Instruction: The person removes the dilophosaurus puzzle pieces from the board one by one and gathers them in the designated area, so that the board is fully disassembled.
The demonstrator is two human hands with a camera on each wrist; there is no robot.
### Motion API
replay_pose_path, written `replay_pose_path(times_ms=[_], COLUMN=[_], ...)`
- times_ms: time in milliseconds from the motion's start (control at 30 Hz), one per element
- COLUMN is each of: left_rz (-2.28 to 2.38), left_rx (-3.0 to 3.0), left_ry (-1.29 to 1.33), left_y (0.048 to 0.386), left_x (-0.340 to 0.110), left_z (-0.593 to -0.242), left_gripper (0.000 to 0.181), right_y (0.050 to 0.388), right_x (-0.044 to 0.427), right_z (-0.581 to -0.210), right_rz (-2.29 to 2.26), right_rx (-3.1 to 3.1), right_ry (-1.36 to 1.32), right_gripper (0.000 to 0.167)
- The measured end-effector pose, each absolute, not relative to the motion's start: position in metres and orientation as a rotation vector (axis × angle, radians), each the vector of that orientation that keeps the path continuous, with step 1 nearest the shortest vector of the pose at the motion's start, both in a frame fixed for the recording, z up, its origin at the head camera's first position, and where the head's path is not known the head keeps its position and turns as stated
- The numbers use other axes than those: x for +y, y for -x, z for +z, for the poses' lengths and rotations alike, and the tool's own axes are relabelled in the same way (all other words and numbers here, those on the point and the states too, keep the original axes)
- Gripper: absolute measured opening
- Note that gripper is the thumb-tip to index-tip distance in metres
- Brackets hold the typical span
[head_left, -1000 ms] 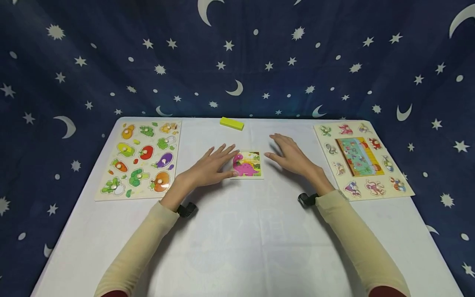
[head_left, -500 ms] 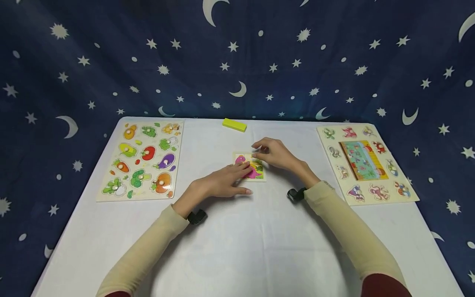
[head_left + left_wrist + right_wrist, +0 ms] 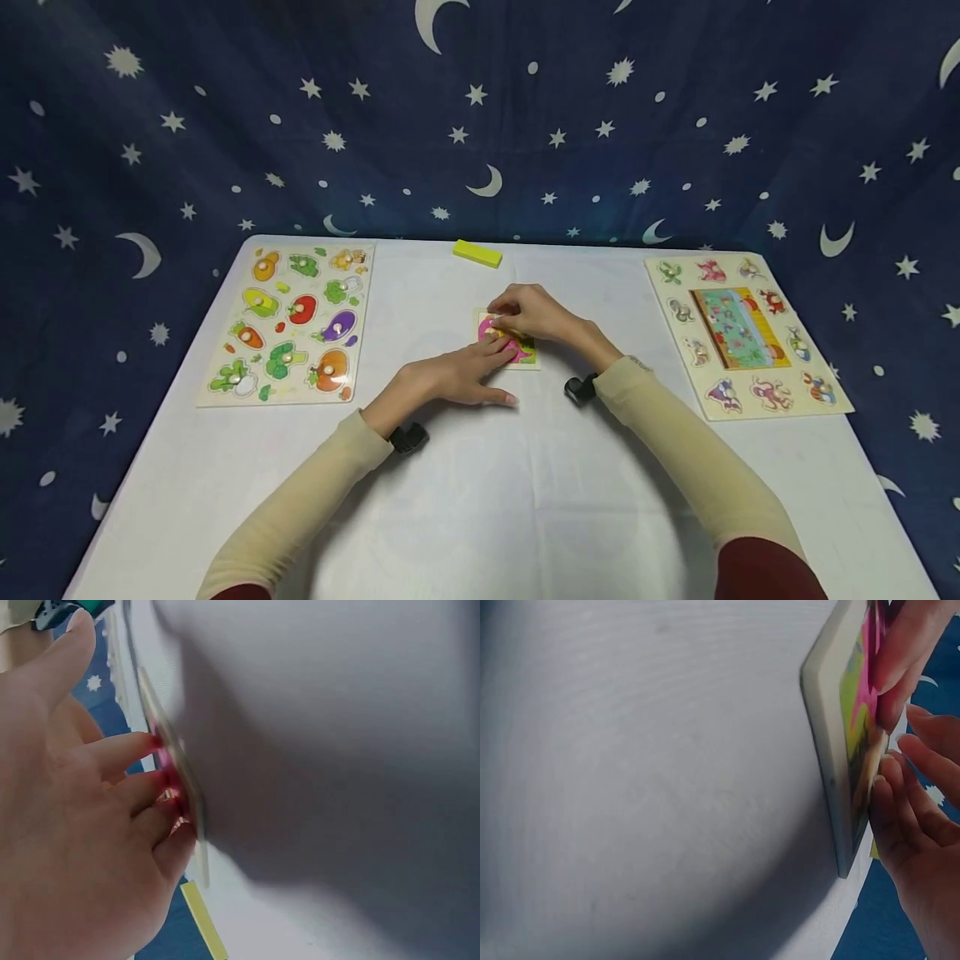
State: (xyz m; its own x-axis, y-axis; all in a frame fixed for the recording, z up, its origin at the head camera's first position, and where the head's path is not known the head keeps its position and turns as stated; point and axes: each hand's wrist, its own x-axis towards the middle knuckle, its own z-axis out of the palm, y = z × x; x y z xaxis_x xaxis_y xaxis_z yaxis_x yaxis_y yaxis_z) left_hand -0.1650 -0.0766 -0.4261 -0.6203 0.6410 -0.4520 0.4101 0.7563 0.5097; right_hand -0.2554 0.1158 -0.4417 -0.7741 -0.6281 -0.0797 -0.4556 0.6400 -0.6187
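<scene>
Tablecloth (image 3: 465,500) bears a pink-dinosaur puzzle (image 3: 529,361) under outstretched left fingers (image 3: 491,362), right fingers (image 3: 512,298) bent, grip unclear

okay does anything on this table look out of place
Nothing looks spilled or visibly broken. Only the animal board on the right stands out: its outer side runs along the edge of the table, its near corner perhaps overhanging. The left hand and right hand partly cover the dinosaur puzzle, so its pieces can't be fully checked.

Starry blue cloth (image 3: 510,108), white table (image 3: 480,483)
</scene>
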Motion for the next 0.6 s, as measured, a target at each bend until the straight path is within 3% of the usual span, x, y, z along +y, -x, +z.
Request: replay_pose_path(times_ms=[600], left_rz=[0.482], left_rx=[2.352], left_ry=[-0.79], left_y=[0.1665], left_x=[-0.0697], left_z=[-0.4247], left_gripper=[0.091], right_y=[0.2582], right_x=[0.1124], right_z=[-0.4452], right_rz=[-0.86], right_rx=[2.561], right_ry=[0.836], right_gripper=[0.027])
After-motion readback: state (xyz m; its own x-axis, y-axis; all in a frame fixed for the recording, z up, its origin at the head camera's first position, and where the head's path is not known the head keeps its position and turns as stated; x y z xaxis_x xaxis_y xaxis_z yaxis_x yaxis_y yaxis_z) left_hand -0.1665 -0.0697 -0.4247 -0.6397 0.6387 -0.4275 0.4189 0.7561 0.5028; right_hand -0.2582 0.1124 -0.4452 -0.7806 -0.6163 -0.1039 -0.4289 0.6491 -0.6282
